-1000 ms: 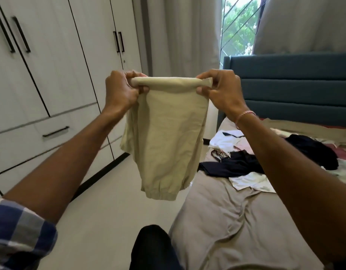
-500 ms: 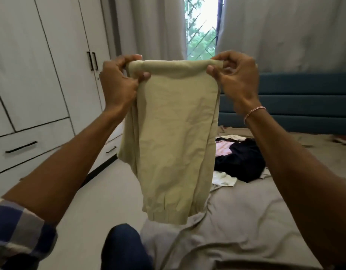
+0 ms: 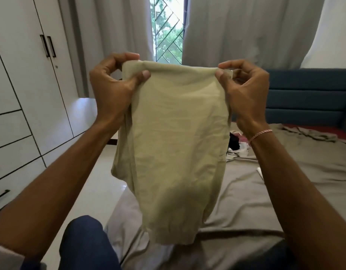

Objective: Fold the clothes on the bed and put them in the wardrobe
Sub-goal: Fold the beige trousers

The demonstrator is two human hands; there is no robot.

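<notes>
Hands (image 3: 109, 94) (image 3: 246, 94) pinching beige garment (image 3: 174, 145)

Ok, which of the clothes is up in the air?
The beige garment, pinched at its top edge by the left hand and the right hand. The black and white clothes lie on the bed beyond it.

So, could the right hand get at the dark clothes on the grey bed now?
Probably not yet: the right hand pinches the top edge of the beige cloth garment. The dark clothes lie beyond it on the grey bed, nothing between, so likely reachable once that grip lets go.
</notes>
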